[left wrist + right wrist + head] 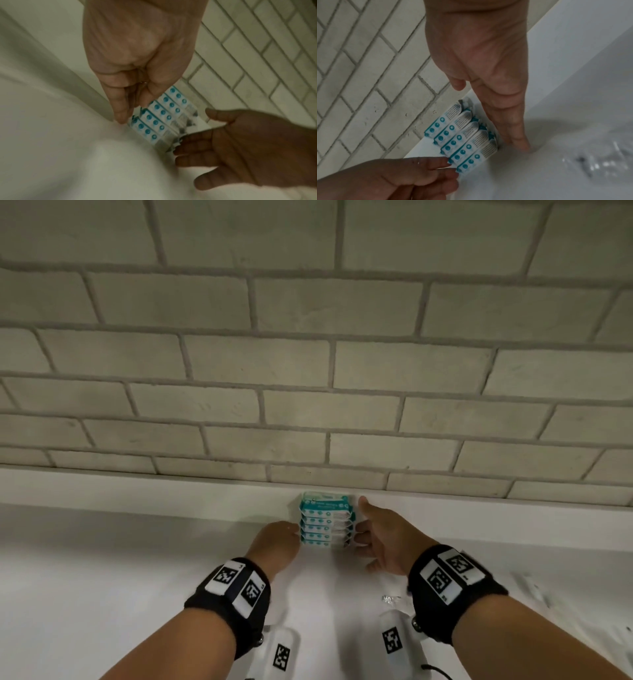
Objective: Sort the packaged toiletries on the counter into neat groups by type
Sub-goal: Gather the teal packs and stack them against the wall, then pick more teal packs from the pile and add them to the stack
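Note:
Several teal-and-white toiletry packets (323, 520) stand on edge in one tight row on the white counter (120, 570), the far end against the back ledge. My left hand (279, 539) touches the row's left ends with fairly straight fingers (122, 105). My right hand (376, 535) lies flat along the right ends, fingers (510, 121) straight and tips down on the counter, thumb lifted toward the wall. In the wrist views the packets (157, 121) (462, 139) sit between both hands. Neither hand grips a packet.
A pale brick-tile wall (308, 371) rises right behind the low ledge (171, 491). A small clear-wrapped item (392, 599) lies on the counter near my right wrist, blurred in the right wrist view (599, 162).

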`<state>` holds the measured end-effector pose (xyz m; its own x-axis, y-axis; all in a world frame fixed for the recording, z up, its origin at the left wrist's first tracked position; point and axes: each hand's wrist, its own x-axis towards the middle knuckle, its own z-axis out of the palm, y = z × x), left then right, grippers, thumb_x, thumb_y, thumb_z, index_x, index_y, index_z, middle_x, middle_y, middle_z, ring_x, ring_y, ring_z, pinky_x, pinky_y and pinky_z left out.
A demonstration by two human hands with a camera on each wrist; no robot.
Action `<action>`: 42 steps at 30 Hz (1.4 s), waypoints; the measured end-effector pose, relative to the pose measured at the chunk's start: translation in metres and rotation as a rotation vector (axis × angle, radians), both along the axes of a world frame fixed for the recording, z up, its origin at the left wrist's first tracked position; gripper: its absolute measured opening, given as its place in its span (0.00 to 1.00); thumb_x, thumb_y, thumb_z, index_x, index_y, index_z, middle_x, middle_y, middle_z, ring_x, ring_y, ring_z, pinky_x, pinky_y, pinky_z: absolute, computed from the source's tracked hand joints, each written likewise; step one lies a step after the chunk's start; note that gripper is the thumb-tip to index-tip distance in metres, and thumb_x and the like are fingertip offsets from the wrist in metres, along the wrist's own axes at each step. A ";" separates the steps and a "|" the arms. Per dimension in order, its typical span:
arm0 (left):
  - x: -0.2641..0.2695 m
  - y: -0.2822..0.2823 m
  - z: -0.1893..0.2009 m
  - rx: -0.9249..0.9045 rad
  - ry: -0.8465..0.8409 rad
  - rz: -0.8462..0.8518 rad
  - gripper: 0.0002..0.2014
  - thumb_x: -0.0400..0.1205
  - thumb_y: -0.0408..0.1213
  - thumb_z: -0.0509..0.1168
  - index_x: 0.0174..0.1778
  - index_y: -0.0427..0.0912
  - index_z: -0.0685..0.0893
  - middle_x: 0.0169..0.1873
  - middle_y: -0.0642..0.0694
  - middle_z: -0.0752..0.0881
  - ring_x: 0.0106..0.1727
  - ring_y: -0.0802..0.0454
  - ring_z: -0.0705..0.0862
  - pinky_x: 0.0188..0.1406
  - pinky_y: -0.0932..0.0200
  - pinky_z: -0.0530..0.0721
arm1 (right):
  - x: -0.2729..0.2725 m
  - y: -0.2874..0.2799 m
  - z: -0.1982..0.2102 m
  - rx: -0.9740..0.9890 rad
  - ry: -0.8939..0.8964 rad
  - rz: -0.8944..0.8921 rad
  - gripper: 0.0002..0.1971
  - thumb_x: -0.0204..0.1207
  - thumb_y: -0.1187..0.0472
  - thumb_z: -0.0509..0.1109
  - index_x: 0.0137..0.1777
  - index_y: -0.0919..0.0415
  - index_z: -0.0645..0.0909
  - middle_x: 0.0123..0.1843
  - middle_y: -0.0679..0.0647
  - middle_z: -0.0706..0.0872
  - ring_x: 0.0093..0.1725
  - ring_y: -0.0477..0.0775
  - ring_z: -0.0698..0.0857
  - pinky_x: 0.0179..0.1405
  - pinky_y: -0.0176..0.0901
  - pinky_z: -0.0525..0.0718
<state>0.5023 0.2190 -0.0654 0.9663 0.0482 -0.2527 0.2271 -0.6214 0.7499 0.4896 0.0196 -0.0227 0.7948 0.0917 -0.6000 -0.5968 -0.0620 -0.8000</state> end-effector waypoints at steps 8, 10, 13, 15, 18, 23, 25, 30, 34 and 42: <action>0.007 -0.009 0.005 0.284 -0.104 -0.079 0.11 0.81 0.38 0.65 0.47 0.35 0.89 0.46 0.39 0.91 0.48 0.43 0.89 0.47 0.55 0.85 | -0.003 0.016 0.007 0.013 0.023 0.027 0.27 0.86 0.42 0.52 0.76 0.59 0.70 0.78 0.62 0.73 0.79 0.63 0.68 0.76 0.76 0.52; 0.008 -0.009 0.004 0.296 -0.124 -0.069 0.10 0.80 0.38 0.66 0.48 0.37 0.89 0.45 0.41 0.91 0.48 0.45 0.89 0.48 0.56 0.86 | -0.001 0.016 0.007 0.007 0.032 0.042 0.26 0.86 0.43 0.51 0.76 0.58 0.70 0.77 0.62 0.74 0.78 0.63 0.70 0.76 0.76 0.52; 0.009 -0.007 0.002 0.256 -0.121 -0.057 0.09 0.80 0.39 0.67 0.47 0.39 0.90 0.45 0.42 0.91 0.47 0.46 0.89 0.47 0.57 0.86 | 0.000 0.015 0.005 0.000 0.026 0.061 0.27 0.85 0.42 0.51 0.74 0.57 0.73 0.77 0.62 0.75 0.78 0.63 0.70 0.76 0.76 0.52; 0.008 -0.005 0.003 0.226 -0.123 -0.065 0.11 0.79 0.41 0.68 0.52 0.40 0.89 0.47 0.43 0.91 0.47 0.48 0.88 0.44 0.59 0.84 | -0.004 0.013 0.008 0.008 0.011 0.061 0.27 0.84 0.37 0.51 0.71 0.54 0.75 0.77 0.62 0.74 0.78 0.63 0.70 0.75 0.77 0.54; 0.004 0.001 0.008 0.075 -0.171 -0.038 0.22 0.78 0.40 0.71 0.69 0.42 0.81 0.56 0.44 0.89 0.51 0.54 0.85 0.42 0.70 0.76 | -0.013 0.008 0.019 -0.049 -0.060 0.064 0.29 0.81 0.33 0.56 0.69 0.54 0.75 0.76 0.61 0.75 0.75 0.63 0.72 0.73 0.70 0.64; -0.002 0.006 0.034 -0.135 -0.320 0.020 0.21 0.77 0.39 0.74 0.65 0.46 0.80 0.52 0.46 0.89 0.47 0.52 0.87 0.43 0.65 0.83 | -0.011 0.008 0.023 -0.649 -0.613 0.169 0.21 0.79 0.50 0.71 0.68 0.55 0.73 0.59 0.47 0.79 0.53 0.47 0.78 0.38 0.29 0.74; 0.000 0.007 0.040 -0.148 -0.360 0.006 0.16 0.77 0.38 0.73 0.60 0.49 0.81 0.49 0.48 0.89 0.46 0.52 0.87 0.43 0.63 0.84 | -0.012 0.014 0.022 -0.804 -0.752 0.189 0.20 0.78 0.56 0.71 0.68 0.51 0.72 0.58 0.47 0.76 0.53 0.48 0.80 0.44 0.32 0.78; 0.000 0.000 0.042 -0.180 -0.394 0.002 0.07 0.78 0.34 0.71 0.40 0.52 0.84 0.41 0.54 0.90 0.43 0.56 0.88 0.45 0.59 0.87 | -0.006 0.022 0.015 -0.965 -0.817 0.241 0.13 0.81 0.61 0.61 0.65 0.53 0.77 0.55 0.48 0.72 0.54 0.56 0.84 0.46 0.38 0.82; -0.001 0.003 0.036 -0.230 -0.368 0.002 0.06 0.79 0.33 0.70 0.46 0.49 0.87 0.43 0.55 0.91 0.43 0.61 0.88 0.44 0.64 0.85 | -0.006 0.020 0.012 -0.984 -0.803 0.252 0.10 0.81 0.61 0.60 0.61 0.53 0.75 0.54 0.53 0.78 0.50 0.57 0.85 0.49 0.47 0.88; -0.001 0.002 0.029 -0.224 -0.362 0.017 0.11 0.79 0.28 0.69 0.46 0.52 0.87 0.43 0.55 0.90 0.45 0.57 0.89 0.42 0.67 0.85 | -0.002 0.020 0.009 -1.006 -0.828 0.283 0.09 0.82 0.59 0.61 0.61 0.56 0.73 0.51 0.54 0.80 0.50 0.56 0.85 0.48 0.45 0.86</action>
<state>0.5014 0.2206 -0.0366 0.9942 0.0471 0.0965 -0.0667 -0.4327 0.8990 0.4878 0.0394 -0.0136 0.9825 0.1176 0.1443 0.1710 -0.8760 -0.4510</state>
